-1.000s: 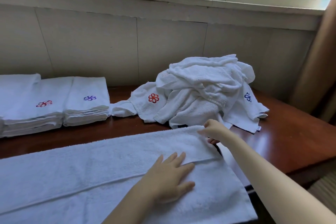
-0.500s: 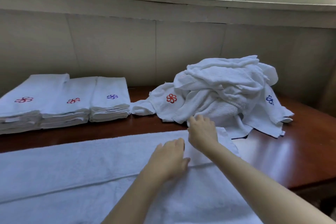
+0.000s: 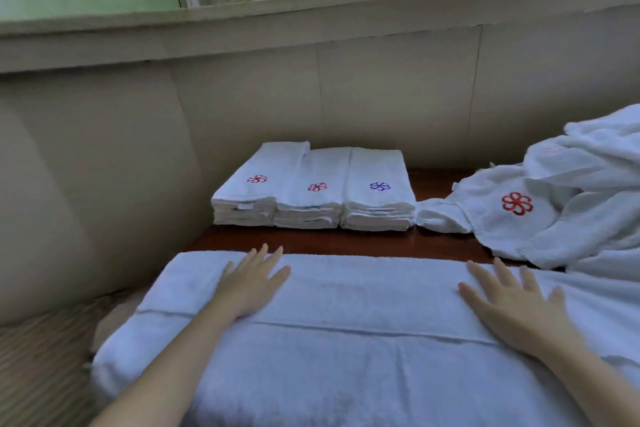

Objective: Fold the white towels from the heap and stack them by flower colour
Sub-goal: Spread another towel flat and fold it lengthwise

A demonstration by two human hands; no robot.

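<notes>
Spread long across the near edge of the wooden bench (image 3: 349, 241): a half-folded white towel (image 3: 346, 350). At far right, the unfolded heap (image 3: 568, 208) (one red flower showing). Behind, three folded stacks (image 3: 313, 189), two red-flowered, one purple. Pressed flat on the towel, well apart: left hand (image 3: 247, 282) and right hand (image 3: 512, 308), fingers straight and splayed, gripping nothing.
</notes>
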